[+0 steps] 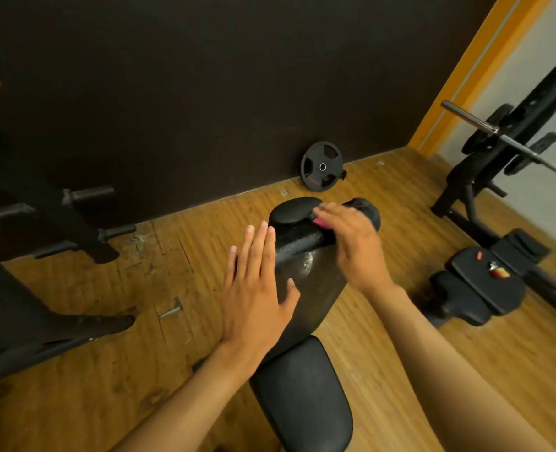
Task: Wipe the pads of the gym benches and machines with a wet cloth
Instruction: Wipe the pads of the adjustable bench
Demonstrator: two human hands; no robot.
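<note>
A black padded bench (302, 402) runs from the bottom centre up to a black roller pad (298, 220) at its far end. My left hand (257, 288) lies flat with straight fingers on the left side of the bench's back pad (319, 288), which shows a wet sheen near its top. My right hand (351, 246) is blurred and bent over the roller pad, covering a small pink cloth (319, 222) of which only a corner shows. Whether the fingers curl round the cloth I cannot tell.
A black weight plate (321, 166) leans on the dark wall. At right stand a second bench (485, 285) with small items on its pad and a loaded barbell (511, 141) on a rack. Black machine frames (41, 223) fill the left. The floor is wood.
</note>
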